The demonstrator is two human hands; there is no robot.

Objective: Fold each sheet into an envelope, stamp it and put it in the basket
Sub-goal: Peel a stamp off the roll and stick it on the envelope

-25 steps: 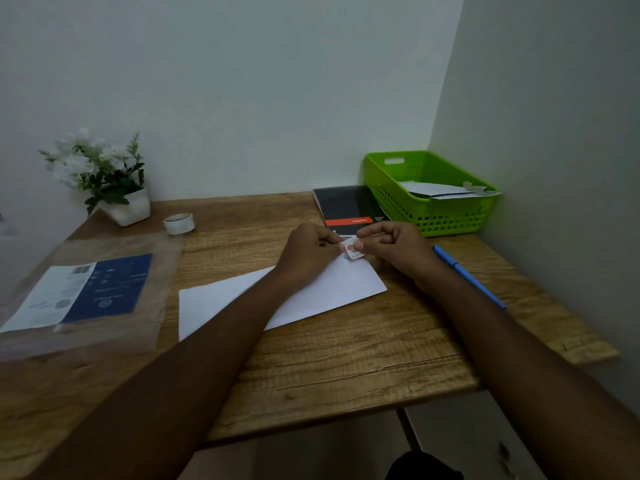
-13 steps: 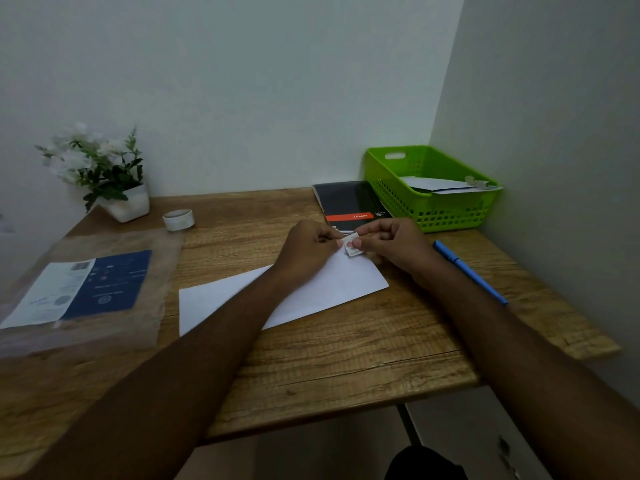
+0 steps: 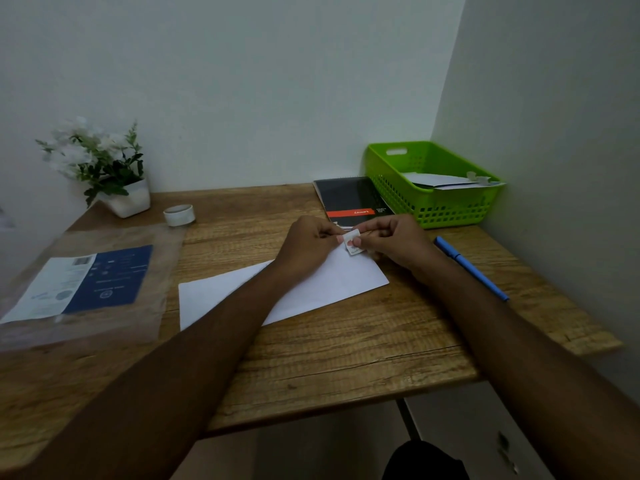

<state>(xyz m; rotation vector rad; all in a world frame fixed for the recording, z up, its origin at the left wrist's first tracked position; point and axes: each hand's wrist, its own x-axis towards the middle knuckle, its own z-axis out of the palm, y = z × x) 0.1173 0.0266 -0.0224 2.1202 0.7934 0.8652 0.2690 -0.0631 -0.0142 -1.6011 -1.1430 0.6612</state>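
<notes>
We are seeing a small pale stamp (image 3: pixel 353 242) with a reddish mark being held just above the far right corner of the envelope (image 3: pixel 349 280). The left hand (image 3: pixel 308 244) and right hand (image 3: pixel 398 244) are both pinching it between curled fingers and thumbs, and the hands are meeting over that corner. The envelope is a plain white folded sheet, lying flat and angled on the table (image 3: pixel 346 344), with the left forearm crossing over it.

The table is wood-grain brown and sitting in a corner of pale walls. A blue pen (image 3: pixel 471 269) is lying to the right and a black notebook (image 3: pixel 349 197) with a red band is lying behind the hands. A white tape roll (image 3: pixel 179 215) and a potted plant (image 3: pixel 104 168) are sitting far left. A clear plastic packet (image 3: pixel 86 282) with a blue-and-white label is lying at the left.

The green basket (image 3: pixel 433 207) is sitting at the back right, touching the notebook, and is holding white folded envelopes (image 3: pixel 440 180).
</notes>
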